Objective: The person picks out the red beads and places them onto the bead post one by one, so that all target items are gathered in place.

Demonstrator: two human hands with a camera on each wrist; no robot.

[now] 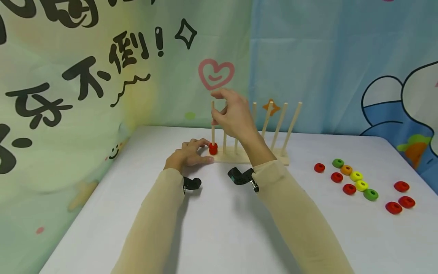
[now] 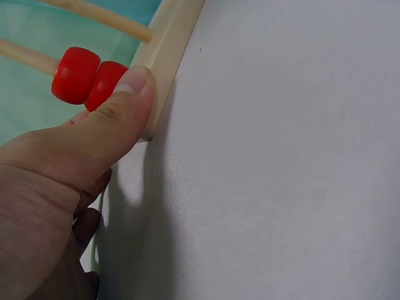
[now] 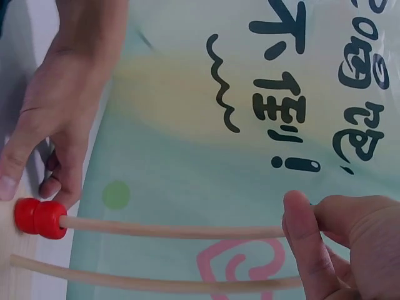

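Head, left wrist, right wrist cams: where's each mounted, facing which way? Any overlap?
Head: on the person's head, looking forward and down at the wooden peg rack, white table and printed backdrop; left hand, right hand and both sleeves show.
Left wrist: on that wrist, looks along the left hand at the rack's end and two red beads; no other hand shows.
Right wrist: on that wrist, looks across the pegs, picture on its side; right hand lower right, left hand upper left.
Shared by both wrist views: left hand, two red beads.

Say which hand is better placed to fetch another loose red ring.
Likely the right hand: nearer the loose red rings and seemingly empty, while the left hand grips the wooden base.
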